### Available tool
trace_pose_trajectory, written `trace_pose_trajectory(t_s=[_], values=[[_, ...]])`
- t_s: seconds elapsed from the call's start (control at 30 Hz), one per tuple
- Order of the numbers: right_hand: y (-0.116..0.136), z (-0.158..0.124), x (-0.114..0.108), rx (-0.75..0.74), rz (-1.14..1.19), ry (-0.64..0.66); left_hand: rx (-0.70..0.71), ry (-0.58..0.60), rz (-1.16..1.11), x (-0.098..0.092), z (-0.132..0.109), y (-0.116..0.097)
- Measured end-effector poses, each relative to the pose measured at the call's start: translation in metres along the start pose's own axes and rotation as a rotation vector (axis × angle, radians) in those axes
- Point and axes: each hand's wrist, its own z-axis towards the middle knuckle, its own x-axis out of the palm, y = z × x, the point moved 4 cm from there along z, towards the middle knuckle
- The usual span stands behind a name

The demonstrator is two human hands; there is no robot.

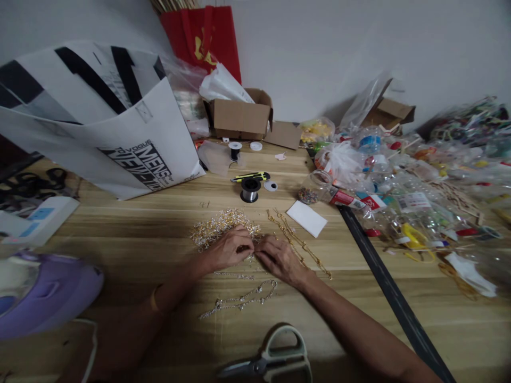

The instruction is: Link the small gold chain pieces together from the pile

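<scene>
My left hand (231,248) and my right hand (281,258) meet at the fingertips over the wooden table. Both are closed in a pinch, and what lies between the fingers is too small to name. Just behind my left hand spreads a pile of gold and silver jewelry pieces (223,223). A gold chain (305,247) lies beyond my right hand. Nearer to me rests a silver chain with small charms (243,303), and a short piece of silver chain (233,275) sits just below my left hand.
Scissors (279,359) lie at the front. Behind the pile are a wire spool (250,190), a yellow-black utility knife (251,176) and a white card (306,218). A purple iron (48,292) and a large bag (147,138) stand left. Plastic bottles (411,181) crowd the right.
</scene>
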Motion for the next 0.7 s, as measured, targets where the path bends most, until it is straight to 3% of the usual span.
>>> trace_pose_trajectory(t_s=[0.43, 0.7], values=[[0.001, 0.0, -0.002, 0.003, -0.006, 0.001, -0.003, -0.024, 0.004, -0.002, 0.0, 0.002], [0.003, 0.001, -0.003, 0.01, 0.024, 0.027, -0.033, 0.017, 0.097, -0.009, -0.003, 0.018]])
